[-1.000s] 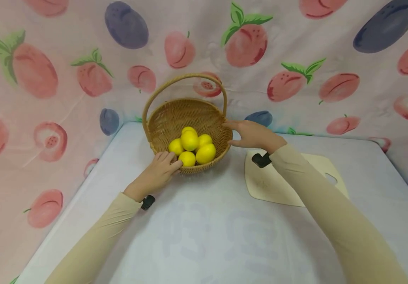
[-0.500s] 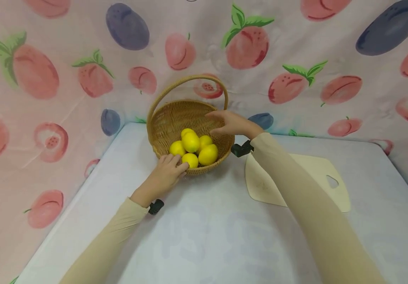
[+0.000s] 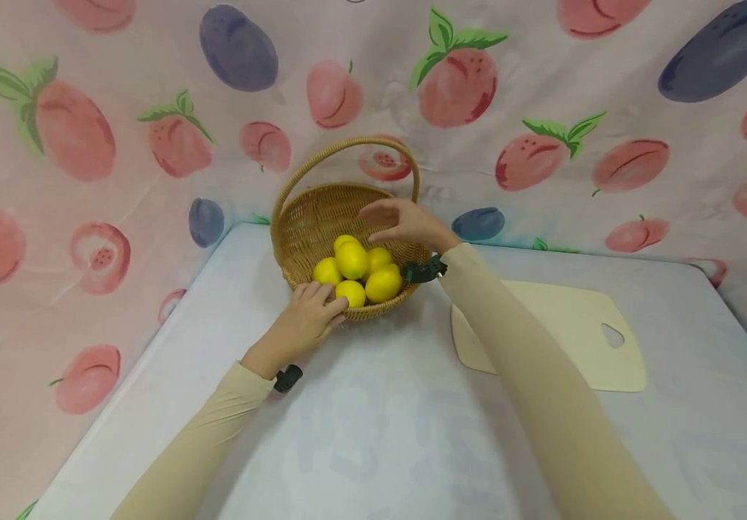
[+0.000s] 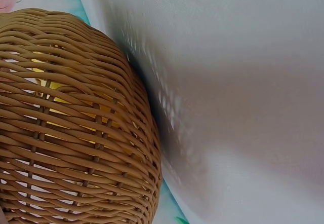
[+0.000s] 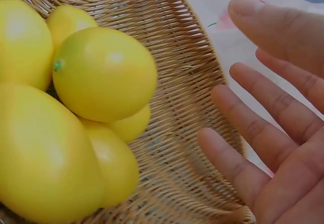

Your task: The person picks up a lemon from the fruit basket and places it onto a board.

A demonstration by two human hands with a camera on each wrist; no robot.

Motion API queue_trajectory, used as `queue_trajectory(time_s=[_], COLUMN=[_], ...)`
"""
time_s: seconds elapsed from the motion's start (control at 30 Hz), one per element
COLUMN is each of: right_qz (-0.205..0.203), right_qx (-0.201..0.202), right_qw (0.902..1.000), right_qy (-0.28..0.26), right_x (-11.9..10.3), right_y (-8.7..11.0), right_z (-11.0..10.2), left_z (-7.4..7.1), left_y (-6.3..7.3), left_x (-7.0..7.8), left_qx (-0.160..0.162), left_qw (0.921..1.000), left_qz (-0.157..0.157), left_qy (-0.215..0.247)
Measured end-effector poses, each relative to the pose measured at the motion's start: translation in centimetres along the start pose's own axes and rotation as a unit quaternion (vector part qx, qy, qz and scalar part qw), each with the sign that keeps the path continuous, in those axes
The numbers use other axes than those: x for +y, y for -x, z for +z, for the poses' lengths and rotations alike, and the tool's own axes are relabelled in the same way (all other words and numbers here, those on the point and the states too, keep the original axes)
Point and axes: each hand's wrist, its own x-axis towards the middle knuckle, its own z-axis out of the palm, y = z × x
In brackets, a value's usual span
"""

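A wicker basket (image 3: 311, 217) with a tall arched handle holds several yellow lemons (image 3: 351, 260) heaped toward its front. My left hand (image 3: 305, 318) grips the basket's near-left rim, fingers over the edge and thumb by the front lemon. Only the woven outside of the basket (image 4: 76, 133) fills the left wrist view; the hand itself is not seen there. My right hand (image 3: 409, 225) is over the basket's right side, fingers spread, holding nothing. Close up, the right hand (image 5: 283, 127) stands apart from the top lemon (image 5: 104, 74), which has a green stem end.
A cream cutting board (image 3: 562, 325) with a cut-out grip lies right of the basket, partly under my right forearm. White cloth covers the table (image 3: 373, 433). Behind stands a fruit-printed curtain (image 3: 386, 94) close to the basket's back.
My right hand left the basket's right rim and moved left, in over the lemons. The basket shifted slightly right, with my left hand still gripping its rim.
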Motion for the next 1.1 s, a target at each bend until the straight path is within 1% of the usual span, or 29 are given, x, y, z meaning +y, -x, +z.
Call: queue_trajectory(time_s=[0.1, 0.2, 0.47, 0.63, 0.8, 0.9, 1.0, 1.1], right_qz=[0.004, 0.004, 0.011, 0.017, 0.040, 0.055, 0.063, 0.074], right_qx=[-0.003, -0.010, -0.022, -0.022, -0.016, -0.014, -0.016, -0.024], right_qw=[0.9995, 0.9988, 0.9979, 0.9983, 0.9983, 0.9977, 0.9971, 0.9966], right_qy=[-0.031, -0.048, -0.061, -0.050, -0.039, -0.038, -0.038, -0.027], right_x=[0.2, 0.4, 1.1, 1.3, 1.7, 1.8, 2.0, 2.1], right_y=[-0.4, -0.7, -1.2, -1.4, -1.6, -1.7, -1.8, -1.9], right_z=[0.6, 1.3, 2.7, 3.3, 3.7, 3.8, 3.8, 3.8], left_z=[0.1, 0.2, 0.4, 0.5, 0.6, 0.6, 0.6, 0.5], left_y=[0.0, 0.0, 0.1, 0.2, 0.1, 0.0, -0.1, -0.2], left_x=[0.0, 0.0, -0.1, -0.3, -0.2, -0.1, 0.0, 0.0], left_qx=[0.000, 0.002, 0.011, 0.016, 0.026, 0.025, 0.024, 0.025], left_qw=[1.0000, 1.0000, 0.9999, 0.9998, 0.9996, 0.9997, 0.9997, 0.9996], left_qz=[0.000, 0.001, -0.002, -0.002, 0.002, 0.003, 0.003, 0.003], left_qy=[-0.001, 0.001, -0.003, -0.008, -0.007, -0.006, -0.008, -0.010])
